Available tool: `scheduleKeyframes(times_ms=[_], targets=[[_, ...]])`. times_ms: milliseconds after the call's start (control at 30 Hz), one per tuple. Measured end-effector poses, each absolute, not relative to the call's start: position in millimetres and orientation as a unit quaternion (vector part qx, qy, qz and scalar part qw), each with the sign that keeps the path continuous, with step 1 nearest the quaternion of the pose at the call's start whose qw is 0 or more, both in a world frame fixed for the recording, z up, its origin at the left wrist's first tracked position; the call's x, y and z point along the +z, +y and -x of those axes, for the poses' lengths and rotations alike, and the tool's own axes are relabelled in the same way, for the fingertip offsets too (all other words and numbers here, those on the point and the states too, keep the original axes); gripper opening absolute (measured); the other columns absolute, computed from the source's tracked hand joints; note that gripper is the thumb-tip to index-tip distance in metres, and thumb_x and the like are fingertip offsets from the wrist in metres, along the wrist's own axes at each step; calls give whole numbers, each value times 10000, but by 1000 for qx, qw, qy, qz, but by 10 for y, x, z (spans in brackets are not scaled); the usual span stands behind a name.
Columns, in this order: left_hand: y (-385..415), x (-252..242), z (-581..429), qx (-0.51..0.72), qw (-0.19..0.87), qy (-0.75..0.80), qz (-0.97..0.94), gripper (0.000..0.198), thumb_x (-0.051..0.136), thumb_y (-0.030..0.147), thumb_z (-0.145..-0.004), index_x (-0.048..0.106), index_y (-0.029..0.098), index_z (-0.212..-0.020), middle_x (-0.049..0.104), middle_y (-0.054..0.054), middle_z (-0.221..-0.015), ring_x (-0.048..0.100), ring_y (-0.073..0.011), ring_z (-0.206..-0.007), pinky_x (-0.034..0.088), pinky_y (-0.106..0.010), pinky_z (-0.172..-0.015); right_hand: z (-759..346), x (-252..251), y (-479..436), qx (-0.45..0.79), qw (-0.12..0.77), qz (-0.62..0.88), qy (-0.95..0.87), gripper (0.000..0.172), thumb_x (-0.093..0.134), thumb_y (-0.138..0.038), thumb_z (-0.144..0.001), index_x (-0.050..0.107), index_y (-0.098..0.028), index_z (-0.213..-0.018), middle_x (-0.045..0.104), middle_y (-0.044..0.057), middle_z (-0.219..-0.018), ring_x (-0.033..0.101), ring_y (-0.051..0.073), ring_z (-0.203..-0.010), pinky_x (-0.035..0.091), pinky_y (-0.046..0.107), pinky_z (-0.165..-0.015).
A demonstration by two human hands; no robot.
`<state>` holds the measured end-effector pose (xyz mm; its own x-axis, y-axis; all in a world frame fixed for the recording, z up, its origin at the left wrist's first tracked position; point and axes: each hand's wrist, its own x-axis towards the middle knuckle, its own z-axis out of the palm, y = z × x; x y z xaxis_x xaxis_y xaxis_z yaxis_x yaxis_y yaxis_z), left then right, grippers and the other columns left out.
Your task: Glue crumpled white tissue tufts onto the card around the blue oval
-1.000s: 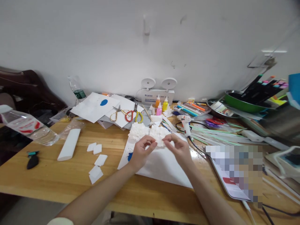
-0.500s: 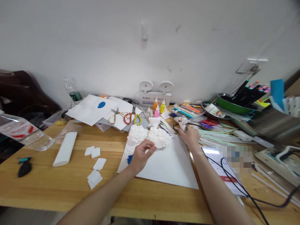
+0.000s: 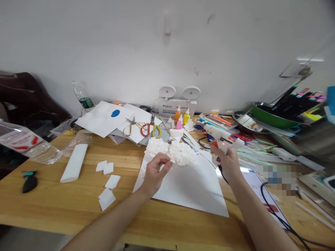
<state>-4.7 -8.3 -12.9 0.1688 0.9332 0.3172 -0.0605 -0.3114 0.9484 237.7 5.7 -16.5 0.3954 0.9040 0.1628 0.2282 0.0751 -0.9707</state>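
Note:
My right hand (image 3: 230, 165) is wrapped round the handle of a white hot glue gun (image 3: 218, 134), held raised beside the white paper sheet (image 3: 193, 191). A small red light glows on the gun's body, and its nozzle points left. Over the sheet, the thumb and fingers of my left hand (image 3: 156, 172) pinch a tiny white scrap (image 3: 172, 161), possibly crumpled paper. Just behind that hand, two fluffy white clumps (image 3: 183, 153) lie side by side at the sheet's far edge. My hand hides part of the left clump.
Several white paper squares (image 3: 112, 181) and a white block (image 3: 75, 164) lie left, near a large water bottle (image 3: 28, 143). Behind are scissors (image 3: 146, 129), yellow-handled pliers (image 3: 156, 131) and small paint bottles (image 3: 179, 123). A phone (image 3: 264, 195) with black cable over it lies right.
My right hand has lifted the glue gun off the table and drawn it nearer. The left hand stays almost in place, still pinching. The camera view has shifted slightly.

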Motion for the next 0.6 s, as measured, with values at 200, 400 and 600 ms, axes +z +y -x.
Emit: scheduleKeyframes(times_ms=[200,400,600], targets=[[-85,-74,86,581,436,356,-588,81,570,254,-771,584,179,-744,522,-16,-751,506,-123,-735,420,-243,-664,-2130,-109,-262,476,484,451,-579,268,493,-438,-770,567,-180,-785,576,53,-673,527,177,-548,384,305,-482],[-104,-67,91,591,435,343,-586,51,583,228,-767,601,186,-744,530,-17,-736,508,-121,-725,424,-247,-657,-1958,-145,-400,538,459,434,-558,188,502,-315,-744,496,-184,-610,551,22,-562,503,167,-545,375,313,-561],[-107,-85,75,581,450,346,-583,61,599,239,-755,610,182,-736,529,-18,-730,509,-118,-702,429,-254,-643,-1927,-235,-455,567,487,394,-535,168,555,-309,-697,489,-200,-587,501,0,-529,487,170,-516,360,314,-534]])
